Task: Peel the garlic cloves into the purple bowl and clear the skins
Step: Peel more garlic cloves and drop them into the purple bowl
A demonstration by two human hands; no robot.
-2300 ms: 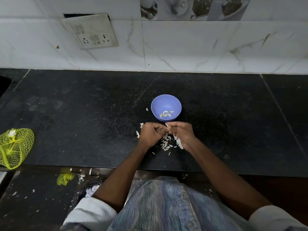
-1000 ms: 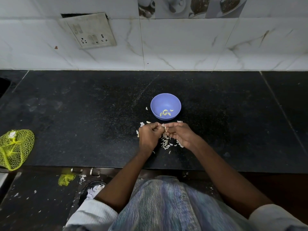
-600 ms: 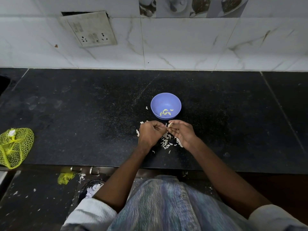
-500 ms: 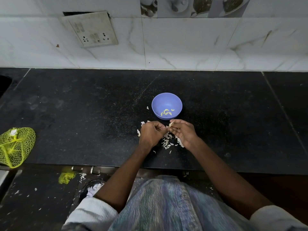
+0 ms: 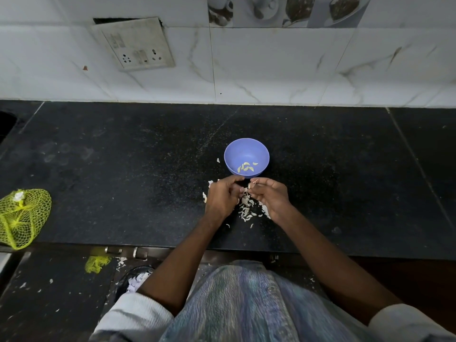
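Observation:
The purple bowl [image 5: 230, 150] stands mid-counter with several peeled garlic cloves [image 5: 246, 167] in it. Just in front of it, my left hand [image 5: 222, 197] has its fingers curled round a garlic clove, of which only a pale bit shows. My right hand [image 5: 271, 197] sits a little apart from it and pinches a thin piece of garlic skin [image 5: 254, 181] at its fingertips. A pile of white skins [image 5: 248, 209] lies on the black counter [image 5: 123, 181] under and between my hands.
A yellow net bag [image 5: 22, 218] lies at the counter's left front edge. The tiled wall holds a loose socket panel [image 5: 138, 45]. Below the counter edge, skins and a yellow net scrap [image 5: 97, 264] litter the floor.
My hands were joined on the clove; now they have drawn slightly apart, the right pulling a strip of skin away toward the bowl.

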